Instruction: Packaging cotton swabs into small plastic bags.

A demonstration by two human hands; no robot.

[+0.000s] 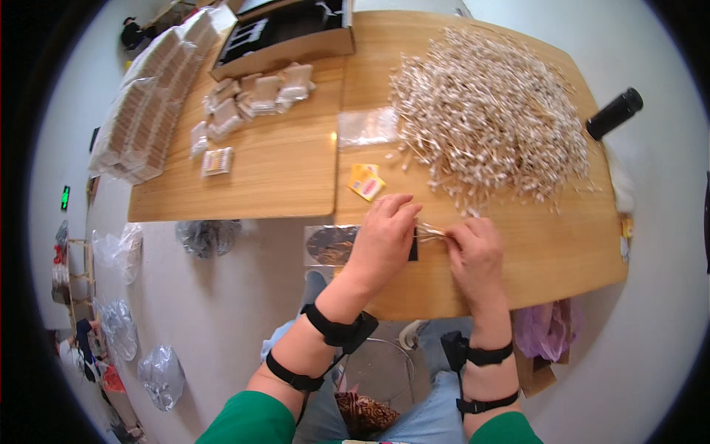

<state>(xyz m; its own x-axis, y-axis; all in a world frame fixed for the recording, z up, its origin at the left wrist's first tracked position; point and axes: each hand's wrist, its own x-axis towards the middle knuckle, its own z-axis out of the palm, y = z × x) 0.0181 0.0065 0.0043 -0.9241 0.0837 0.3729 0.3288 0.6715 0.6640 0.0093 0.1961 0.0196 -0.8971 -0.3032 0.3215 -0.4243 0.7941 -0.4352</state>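
A small bunch of cotton swabs (431, 232) spans the gap between my two hands, close to the table's front edge. My right hand (477, 255) pinches their right ends between thumb and fingers. My left hand (384, 237) is curled around their left ends, its fingertips partly hidden from above. Under and beside the left hand lies a clear plastic packet with a dark round print (329, 245), and a black edge shows past the palm. Just beyond are yellow and white small packets (366, 182). A large heap of loose cotton swabs (495, 111) covers the far right of the table.
Clear plastic bags (368, 126) lie left of the heap. Filled swab packs (259, 95) are piled on the left table, before an open cardboard box (285, 52). Wrapped stacks (151, 103) line the left edge. A black cylinder (614, 113) stands at the right edge.
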